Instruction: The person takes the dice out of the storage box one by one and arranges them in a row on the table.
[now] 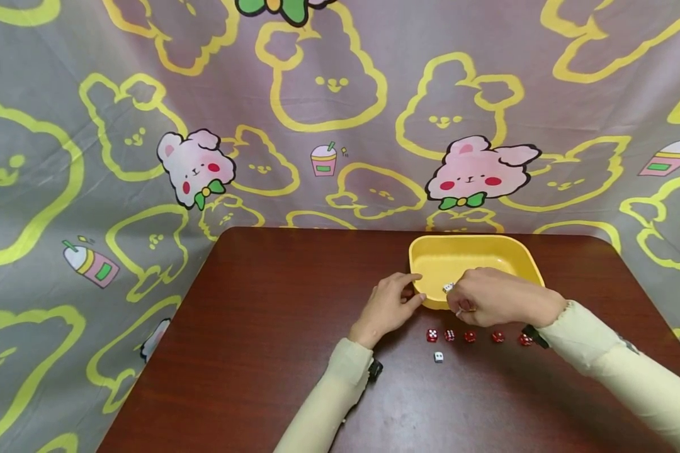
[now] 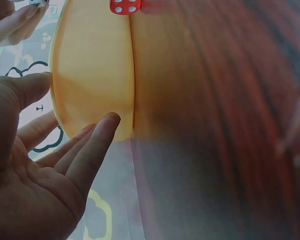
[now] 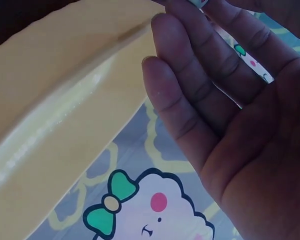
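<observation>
1. Yellow plastic marked the centre of the work: a shallow tray (image 1: 476, 255) stood on the dark wooden table (image 1: 260, 327), its long axis running from nine to three o'clock.
2. At the tray's near-left corner, about seven o'clock on its rim, we rested our left hand (image 1: 386, 307); its fingers lay straight and slightly spread against the outer wall, gripping nothing, as the left wrist view confirmed (image 2: 45, 165).
3. Just right of it, over the near rim at roughly six o'clock, our right hand (image 1: 490, 297) pinched a white die (image 1: 448, 287) between its fingertips, held just above the tray's inner edge. In the right wrist view the remaining fingers (image 3: 200, 85) showed fairly straight; the die itself lay out of that frame.
4. The die thus sat between our two hands, plainly nearer to the right, with the tray's hollow lying at twelve o'clock from it.
5. On the table at six o'clock from the tray, a row of five red dice (image 1: 469, 336) ran from left to right, parallel to the tray's long axis.
6. A second white die (image 1: 439, 357) lay apart, nearer to us, below the row's left end.
7. Patterned cloth with rabbits (image 1: 317, 94) hung behind the table.
</observation>
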A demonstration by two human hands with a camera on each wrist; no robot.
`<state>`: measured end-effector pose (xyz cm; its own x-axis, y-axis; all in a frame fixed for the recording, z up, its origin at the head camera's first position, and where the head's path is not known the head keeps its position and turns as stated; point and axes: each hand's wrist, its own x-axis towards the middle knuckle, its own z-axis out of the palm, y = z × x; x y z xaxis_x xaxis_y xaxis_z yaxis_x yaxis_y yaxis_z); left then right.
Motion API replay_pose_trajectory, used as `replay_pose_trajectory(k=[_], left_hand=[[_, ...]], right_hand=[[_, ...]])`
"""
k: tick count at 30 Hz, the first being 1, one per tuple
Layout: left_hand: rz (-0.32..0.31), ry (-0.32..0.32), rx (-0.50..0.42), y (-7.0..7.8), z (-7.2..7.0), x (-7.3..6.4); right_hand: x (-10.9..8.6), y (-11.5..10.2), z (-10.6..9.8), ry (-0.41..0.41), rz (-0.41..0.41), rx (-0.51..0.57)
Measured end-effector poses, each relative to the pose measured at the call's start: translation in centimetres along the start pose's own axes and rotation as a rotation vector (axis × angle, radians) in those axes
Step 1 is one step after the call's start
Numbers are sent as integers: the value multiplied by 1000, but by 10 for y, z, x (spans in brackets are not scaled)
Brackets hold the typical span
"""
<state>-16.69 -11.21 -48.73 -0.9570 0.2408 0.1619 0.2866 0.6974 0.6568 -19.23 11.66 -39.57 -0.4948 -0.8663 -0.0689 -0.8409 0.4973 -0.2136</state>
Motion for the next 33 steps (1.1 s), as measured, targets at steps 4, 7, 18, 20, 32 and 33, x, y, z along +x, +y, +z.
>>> replay_pose_trajectory(k=[4,7,18,20,32,33], left_hand=[[-3,-1,-6,0,0,0],[0,-4,-8,0,0,0],[8,-1,-6,-1,0,0],[2,-4,-8,-1,1,0],[-8,-5,-5,1,0,-1],[-12,-6,-6,1,0,-1]], right_hand=[[-2,-1,4,-6,5,17],[-5,-2,7,-13,8,26],[-13,-2,23,-3,-5,61],[-14,-2,25,2,-12,65],[-19,-2,44,30,-45,94],[-19,-2,46,24,-43,102]])
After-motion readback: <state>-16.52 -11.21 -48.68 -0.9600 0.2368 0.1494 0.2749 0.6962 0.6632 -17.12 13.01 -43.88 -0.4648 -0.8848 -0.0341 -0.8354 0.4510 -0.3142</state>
